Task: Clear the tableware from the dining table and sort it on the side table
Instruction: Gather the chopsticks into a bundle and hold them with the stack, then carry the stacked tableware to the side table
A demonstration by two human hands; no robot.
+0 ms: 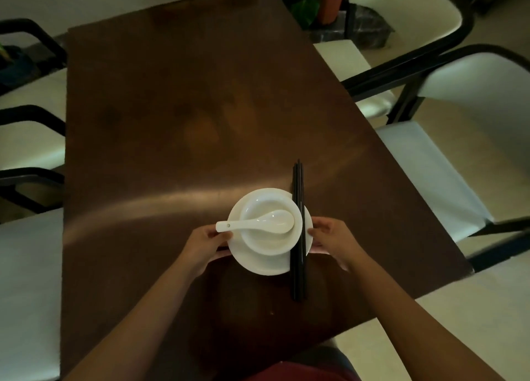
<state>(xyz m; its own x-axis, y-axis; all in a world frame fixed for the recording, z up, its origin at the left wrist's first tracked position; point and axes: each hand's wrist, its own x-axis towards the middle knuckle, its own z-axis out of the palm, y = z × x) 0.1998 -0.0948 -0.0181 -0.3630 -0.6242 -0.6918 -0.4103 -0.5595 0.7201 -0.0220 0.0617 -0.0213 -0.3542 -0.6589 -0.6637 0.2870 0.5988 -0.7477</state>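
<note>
Both hands (pixel 269 244) grip a white plate (pixel 259 261) stacked with bowl (pixel 269 241), spoon (pixel 258 223), black chopsticks (pixel 298 231).

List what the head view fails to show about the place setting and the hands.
- Fingers of the left hand and right hand: tucked under the plate rim.
- Whether the plate is lifted: cannot tell.
- Bowl bottom: covered by the spoon.
- Side table: outside the frame.

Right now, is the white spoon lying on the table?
No, the white spoon rests in the bowl, which sits on the plate held by both hands.
</note>
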